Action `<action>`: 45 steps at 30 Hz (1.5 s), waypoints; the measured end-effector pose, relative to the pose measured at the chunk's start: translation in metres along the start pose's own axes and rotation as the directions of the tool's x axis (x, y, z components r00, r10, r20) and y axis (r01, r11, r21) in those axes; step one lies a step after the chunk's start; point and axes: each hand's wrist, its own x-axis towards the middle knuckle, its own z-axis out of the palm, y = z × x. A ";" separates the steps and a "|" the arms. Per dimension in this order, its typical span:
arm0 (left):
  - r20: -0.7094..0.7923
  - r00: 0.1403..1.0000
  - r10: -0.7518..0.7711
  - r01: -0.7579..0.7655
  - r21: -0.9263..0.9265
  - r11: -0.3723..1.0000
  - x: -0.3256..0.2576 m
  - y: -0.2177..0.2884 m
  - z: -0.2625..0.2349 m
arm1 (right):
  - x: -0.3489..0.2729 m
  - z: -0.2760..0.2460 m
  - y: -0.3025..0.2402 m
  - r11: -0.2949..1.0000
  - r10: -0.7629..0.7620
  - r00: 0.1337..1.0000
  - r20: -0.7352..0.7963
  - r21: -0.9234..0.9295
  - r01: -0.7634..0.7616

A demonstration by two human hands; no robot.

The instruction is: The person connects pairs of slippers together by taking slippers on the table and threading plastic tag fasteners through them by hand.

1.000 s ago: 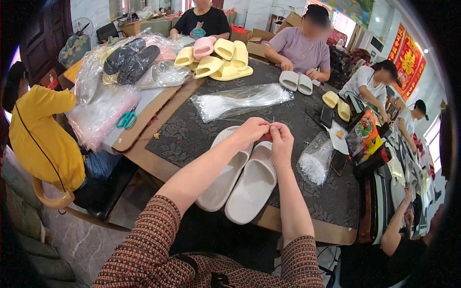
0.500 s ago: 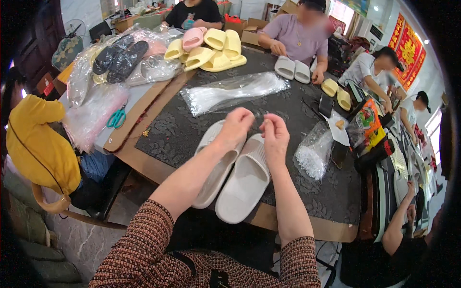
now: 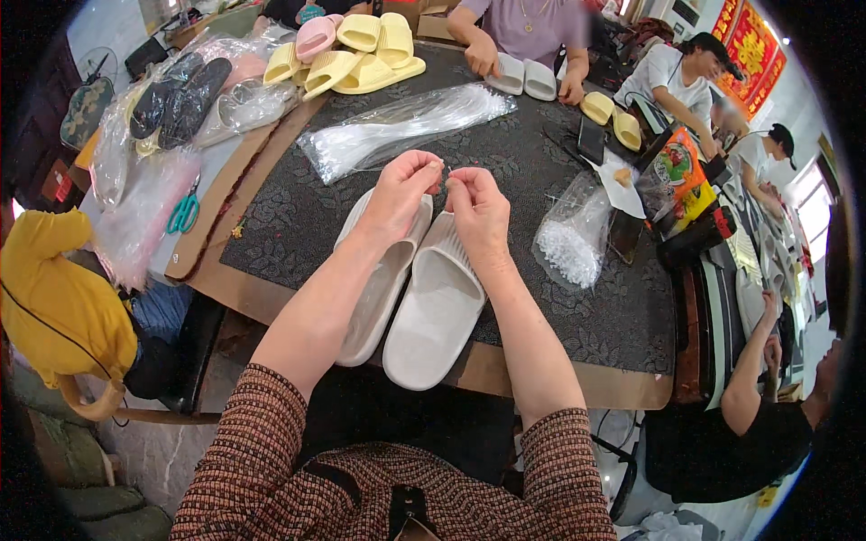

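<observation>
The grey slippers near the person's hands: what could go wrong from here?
The slippers reach the table's near edge with their heels, so a bump might tip one off. Whatever the left hand and right hand pinch is too small to make out, and could be dropped. The right hand might also brush the clear bag beside it.

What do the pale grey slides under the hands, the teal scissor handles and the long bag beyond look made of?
Slides: probably moulded foam or soft plastic, matt, with a thick, one-piece look and ribbing.
Scissor handles: likely plastic, by their even teal; finish too small to tell.
Long bag: clear, glossy plastic film, showing bright highlights and creases.
</observation>
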 end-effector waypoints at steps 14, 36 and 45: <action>0.032 0.999 0.020 -0.021 0.050 0.999 -0.005 0.003 0.006 | 0.000 0.000 -0.001 0.998 -0.030 1.000 0.007 -0.046 0.030; 0.054 0.999 0.003 -0.015 0.223 0.975 -0.004 0.005 0.002 | 0.000 -0.001 0.005 0.999 0.010 1.000 -0.026 -0.049 -0.011; 0.028 1.000 0.014 -0.018 0.158 0.987 -0.004 0.004 0.002 | 0.000 -0.002 0.007 0.996 -0.089 0.993 -0.080 -0.032 0.087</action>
